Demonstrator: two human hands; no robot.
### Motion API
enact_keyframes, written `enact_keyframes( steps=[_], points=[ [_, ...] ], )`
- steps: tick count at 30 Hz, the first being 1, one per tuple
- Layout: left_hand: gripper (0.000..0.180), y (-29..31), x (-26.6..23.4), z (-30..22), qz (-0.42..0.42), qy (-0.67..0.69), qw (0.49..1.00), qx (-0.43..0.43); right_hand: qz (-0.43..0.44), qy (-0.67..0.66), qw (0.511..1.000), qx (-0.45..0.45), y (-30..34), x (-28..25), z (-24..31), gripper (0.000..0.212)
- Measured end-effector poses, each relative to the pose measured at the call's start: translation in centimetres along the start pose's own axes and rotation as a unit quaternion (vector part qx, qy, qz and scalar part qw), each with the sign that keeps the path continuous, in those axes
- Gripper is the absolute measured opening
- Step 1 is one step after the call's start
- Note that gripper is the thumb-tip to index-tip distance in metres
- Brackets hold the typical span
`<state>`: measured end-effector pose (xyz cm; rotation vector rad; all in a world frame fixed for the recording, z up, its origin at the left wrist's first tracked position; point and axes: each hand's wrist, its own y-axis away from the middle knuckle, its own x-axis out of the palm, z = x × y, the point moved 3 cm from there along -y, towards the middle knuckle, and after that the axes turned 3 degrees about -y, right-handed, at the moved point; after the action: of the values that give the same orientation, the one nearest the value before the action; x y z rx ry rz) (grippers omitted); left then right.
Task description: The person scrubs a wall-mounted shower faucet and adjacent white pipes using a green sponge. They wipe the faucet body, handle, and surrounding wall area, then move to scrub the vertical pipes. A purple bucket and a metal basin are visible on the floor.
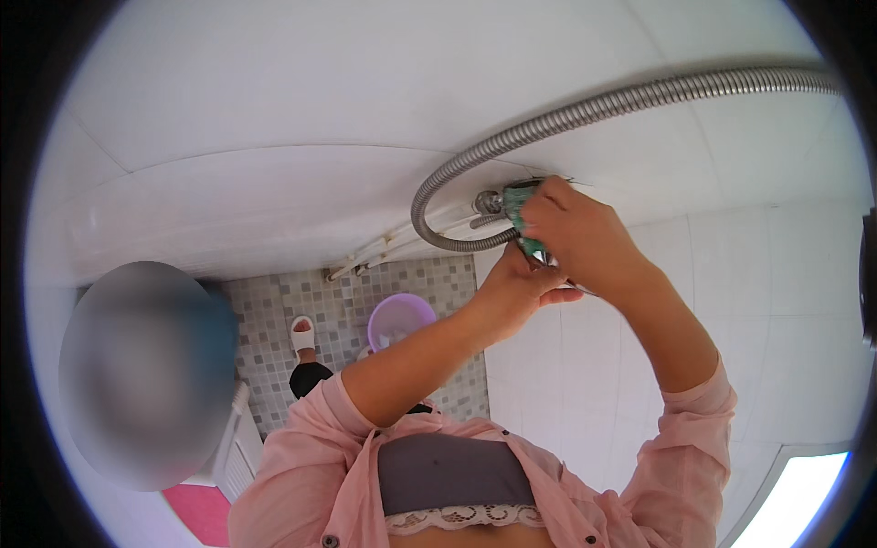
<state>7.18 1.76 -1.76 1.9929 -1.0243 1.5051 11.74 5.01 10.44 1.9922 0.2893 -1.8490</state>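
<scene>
Pressing a green cloth (518, 203) against a wall-mounted tap (489, 203), the right hand (577, 224) has its fingers curled closely over the material. Work at the tap appears to be under way: the cloth is in place on the metal, and the ribbed metal hose (512, 137) loops down toward the underside of the tap. What is finished and what is left cannot be judged, since the hands and cloth cover most of the tap; the cloth is not yet lifted clear. Relative to the right hand, the cloth lies beneath the fingers and toward the left, between hand and tap. The left hand (514, 290) sits just below, its thumb raised beside the cloth's lower edge and its fingers partly extended; whether it grips the tap's shiny lower part (543, 257) cannot be told.
</scene>
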Motion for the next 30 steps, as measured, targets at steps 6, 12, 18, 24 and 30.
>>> enact_keyframes(
  steps=[6,12,18,24,30],
  points=[
    [0.034,0.2,0.6,0.1,-0.009,0.032,0.999,-0.002,-0.01,-0.033,0.998,-0.047,0.7,0.0,-0.7,0.018],
    [0.035,0.1,0.0,0.3,-0.017,0.05,0.998,-0.027,-0.022,-0.058,0.998,-0.023,1.8,-0.7,-2.4,0.018],
    [0.033,0.1,0.2,0.0,-0.024,0.028,0.999,-0.014,-0.054,-0.031,0.996,-0.062,0.9,-0.1,-1.0,0.018],
    [0.031,0.1,0.3,0.6,-0.022,0.046,0.999,-0.02,-0.072,-0.129,0.989,-0.004,3.1,0.0,-3.3,0.018],
    [0.032,0.1,0.0,0.1,-0.003,0.042,0.999,-0.02,-0.033,-0.131,0.99,-0.024,2.0,0.1,-2.4,0.016]
  ],
)
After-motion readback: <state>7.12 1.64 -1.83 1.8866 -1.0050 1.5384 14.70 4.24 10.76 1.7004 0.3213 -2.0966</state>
